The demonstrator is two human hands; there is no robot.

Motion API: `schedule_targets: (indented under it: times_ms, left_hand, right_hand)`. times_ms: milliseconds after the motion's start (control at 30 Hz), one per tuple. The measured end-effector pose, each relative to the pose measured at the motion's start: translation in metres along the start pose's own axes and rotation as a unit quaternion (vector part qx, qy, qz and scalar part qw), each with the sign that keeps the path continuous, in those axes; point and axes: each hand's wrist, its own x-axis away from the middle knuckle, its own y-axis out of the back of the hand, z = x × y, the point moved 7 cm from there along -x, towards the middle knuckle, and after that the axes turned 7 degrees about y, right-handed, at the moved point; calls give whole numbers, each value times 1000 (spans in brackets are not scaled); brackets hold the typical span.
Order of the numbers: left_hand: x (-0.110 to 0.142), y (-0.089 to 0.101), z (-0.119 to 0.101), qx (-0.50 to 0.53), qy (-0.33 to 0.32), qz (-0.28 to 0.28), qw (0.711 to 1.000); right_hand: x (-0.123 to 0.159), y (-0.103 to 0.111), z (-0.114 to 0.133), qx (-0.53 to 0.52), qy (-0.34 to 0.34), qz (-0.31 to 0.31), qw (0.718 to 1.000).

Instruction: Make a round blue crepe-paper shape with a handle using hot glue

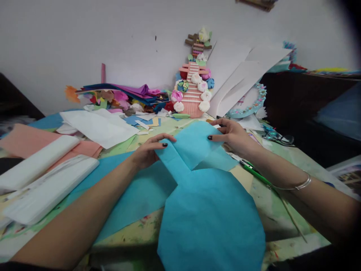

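In front of me is a blue paper shape [211, 218] with a large rounded, many-sided body and a narrow strip rising from it toward the upper left. My left hand [149, 150] pinches the top end of that strip, thumb on top and fingers beneath. My right hand [229, 135] grips the right edge of a lighter blue paper sheet [194, 143], which lies against the strip and behind it. Thinner blue sheets [141, 199] spread over the table under my left forearm.
White folded paper rolls [53, 192] and salmon paper [25, 141] lie at left. A flower-covered pink guitar craft [193, 90] leans on the wall. On the right are a green cutter [255, 171], a thin stick [291, 218] and glasses [278, 138].
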Motion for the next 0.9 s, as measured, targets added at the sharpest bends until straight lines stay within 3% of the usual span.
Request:
schedule_targets:
  times_ms: [433,633,900]
  left_hand:
    - [3,9,-8,-75,32,-9,997]
    - [4,25,-10,-68,43,-125,989]
    - [6,24,-12,-116,64,-158,979]
  right_hand:
    - [6,-2,20,27,42,-4,999]
    - [9,-2,25,64,62,-3,996]
    - [18,-3,38,167,152,-24,974]
